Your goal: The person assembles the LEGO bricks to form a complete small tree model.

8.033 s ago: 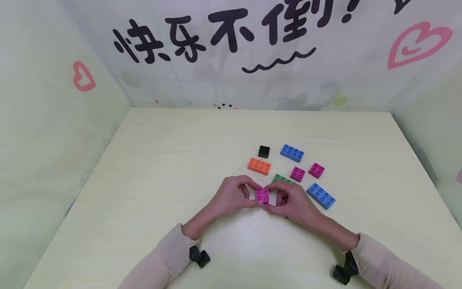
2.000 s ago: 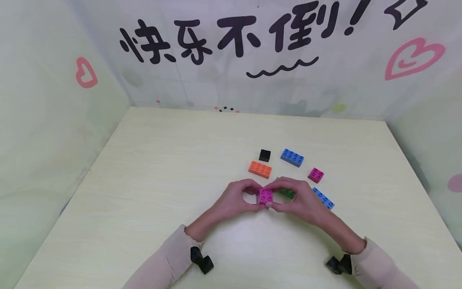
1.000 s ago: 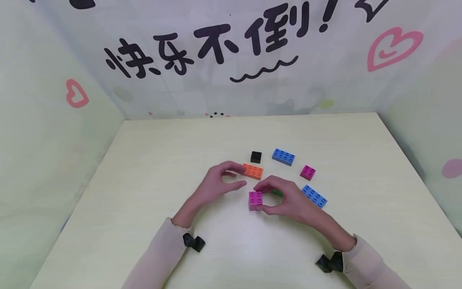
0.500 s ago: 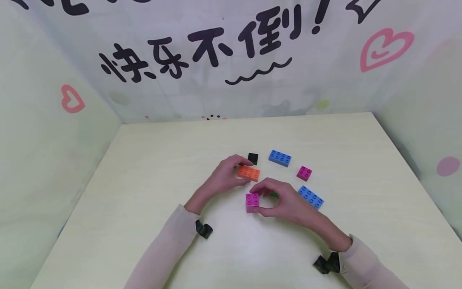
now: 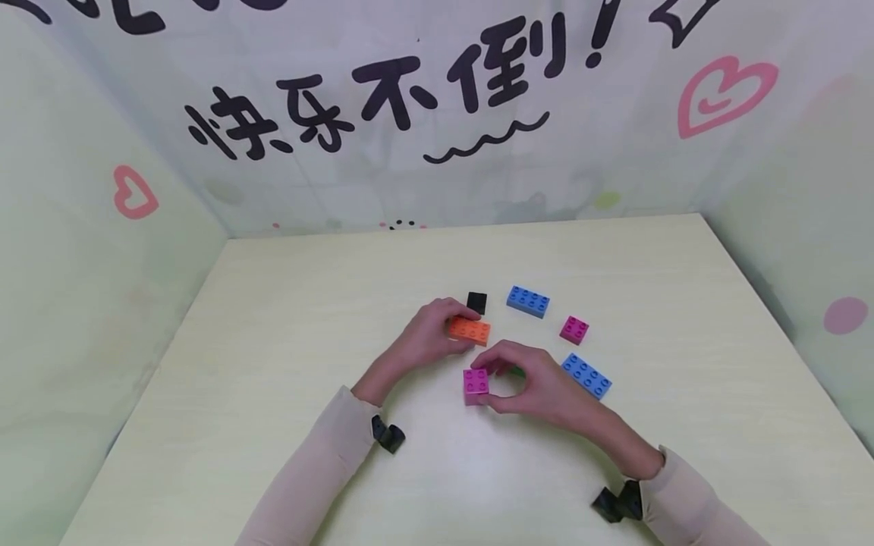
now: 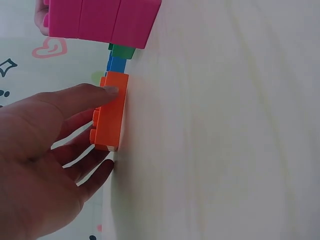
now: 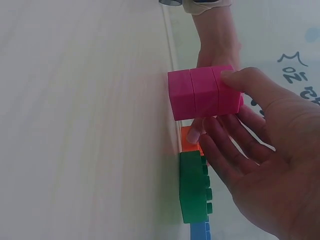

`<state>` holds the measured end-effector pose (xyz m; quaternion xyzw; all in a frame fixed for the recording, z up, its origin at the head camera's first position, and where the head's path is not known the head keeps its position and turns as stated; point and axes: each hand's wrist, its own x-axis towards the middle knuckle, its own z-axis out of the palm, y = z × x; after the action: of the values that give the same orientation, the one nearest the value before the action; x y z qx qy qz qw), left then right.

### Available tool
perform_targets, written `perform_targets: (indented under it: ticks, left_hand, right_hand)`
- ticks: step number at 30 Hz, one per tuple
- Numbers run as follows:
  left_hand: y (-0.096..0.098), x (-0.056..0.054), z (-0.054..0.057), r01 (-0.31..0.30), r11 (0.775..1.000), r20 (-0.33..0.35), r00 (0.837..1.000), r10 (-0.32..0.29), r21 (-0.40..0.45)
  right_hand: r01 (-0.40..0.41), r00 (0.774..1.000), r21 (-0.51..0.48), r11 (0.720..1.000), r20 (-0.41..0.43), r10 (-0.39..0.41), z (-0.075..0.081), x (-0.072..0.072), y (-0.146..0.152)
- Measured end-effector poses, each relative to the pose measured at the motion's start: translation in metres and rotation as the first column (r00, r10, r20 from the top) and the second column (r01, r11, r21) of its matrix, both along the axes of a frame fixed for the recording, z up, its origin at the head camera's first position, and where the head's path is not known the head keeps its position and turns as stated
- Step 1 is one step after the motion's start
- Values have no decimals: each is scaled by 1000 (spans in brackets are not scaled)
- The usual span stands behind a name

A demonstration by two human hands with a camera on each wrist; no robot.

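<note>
My left hand (image 5: 425, 334) pinches an orange eight-stud brick (image 5: 470, 331) between thumb and fingers as it lies on the table. In the left wrist view the thumb lies along the near side of that orange brick (image 6: 113, 120). With thumb and fingertips, my right hand (image 5: 532, 381) holds a small pink stack (image 5: 476, 385) just in front of the orange brick. Seen from the right wrist, the pink stack (image 7: 202, 92) is three bricks high and upright. A green brick (image 7: 192, 187) lies beyond it, mostly hidden under my right hand in the head view.
A black block (image 5: 476, 302) stands behind the orange brick. Farther right lie a blue brick (image 5: 528, 301), a loose pink brick (image 5: 574, 330) and another blue brick (image 5: 586, 375) close to my right hand. A printed cloth (image 5: 369, 182) walls the back and sides of the table (image 5: 287, 318).
One of two loose pink bricks has left its place on the table. My left hand has let go of the pink stack, moved away and taken the orange brick; my right hand keeps the stack.
</note>
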<state>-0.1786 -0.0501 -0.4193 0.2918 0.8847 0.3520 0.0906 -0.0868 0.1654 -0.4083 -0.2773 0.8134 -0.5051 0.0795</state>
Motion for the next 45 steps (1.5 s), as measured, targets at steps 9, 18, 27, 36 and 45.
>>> perform_targets:
  ticks: [9,18,27,36,45]
  left_hand:
    - [2,-3,-2,13,999,-34,999,-14,-41]
    - [2,-4,-4,8,999,-49,999,-11,-50]
    - [3,-2,-1,-6,999,-22,1000,5,-36]
    - [-4,4,10,-6,1000,-17,1000,6,1]
    - [-16,14,32,-6,998,-47,999,9,69]
  right_hand:
    - [9,1000,3,1000,-14,-9,-1,0,-1]
    - [9,1000,-10,1000,-22,-9,-1,-1,-2]
    - [1,1000,-26,1000,-19,-1,-1,-1,-3]
    - [6,1000,-22,1000,-21,-6,1,-1,-5]
    - [10,1000,-23,1000,-13,-11,1,-1,-5]
